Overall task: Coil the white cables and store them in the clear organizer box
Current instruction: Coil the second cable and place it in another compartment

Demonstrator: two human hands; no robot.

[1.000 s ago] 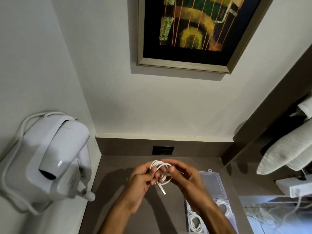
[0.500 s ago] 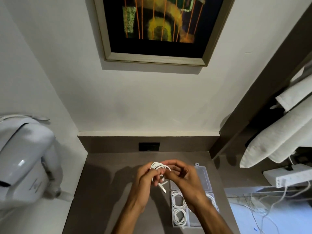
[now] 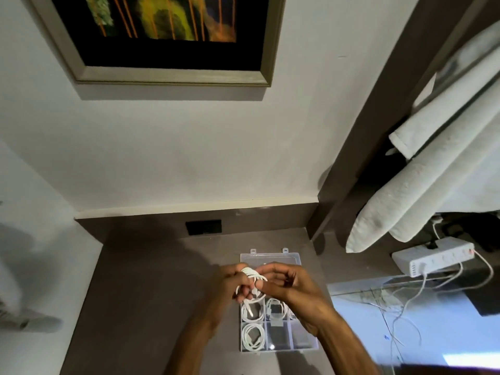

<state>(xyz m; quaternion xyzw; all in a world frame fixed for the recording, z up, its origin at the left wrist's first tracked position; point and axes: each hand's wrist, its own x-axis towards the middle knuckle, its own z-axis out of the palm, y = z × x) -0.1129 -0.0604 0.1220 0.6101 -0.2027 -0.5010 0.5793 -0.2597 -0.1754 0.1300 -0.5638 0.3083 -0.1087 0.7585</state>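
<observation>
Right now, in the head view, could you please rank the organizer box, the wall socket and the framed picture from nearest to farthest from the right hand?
1. Organizer box: directly beneath the right hand.
2. Wall socket: beyond, up-left, at the counter's back.
3. Framed picture: highest on the wall.

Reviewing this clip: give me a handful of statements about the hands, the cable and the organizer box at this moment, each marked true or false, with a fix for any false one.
1. Both hands hold a white cable above the organizer box. True: left hand and right hand both grip it.
2. The box lid is closed. False: the lid lies open toward the wall.
3. Every compartment is filled. False: the two nearest on the right look empty.
4. A coiled cable lies in the near left compartment. True.
5. The box sits on a white table. False: the counter is grey-brown.
</observation>
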